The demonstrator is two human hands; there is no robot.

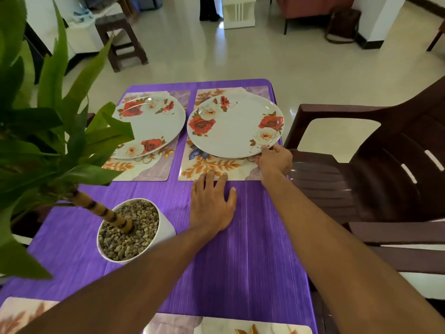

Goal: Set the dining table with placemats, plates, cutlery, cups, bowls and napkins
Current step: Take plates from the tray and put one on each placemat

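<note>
Two white round rose-printed plates [154, 124] sit on floral placemats [144, 173] at frame centre: right plate [233, 131] pinched at its near rim by the right hand [274, 160], left hand [212, 203] flat, fingers spread, on purple tablecloth [252, 237] below it

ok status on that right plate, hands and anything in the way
Right hand pinches right plate at near rim, over far right placemat. Left hand flat on tablecloth, fingertips on placemat edge. Potted plant off left, clear.

Plates [234, 127] on side-by-side placemats [216, 168]
</note>
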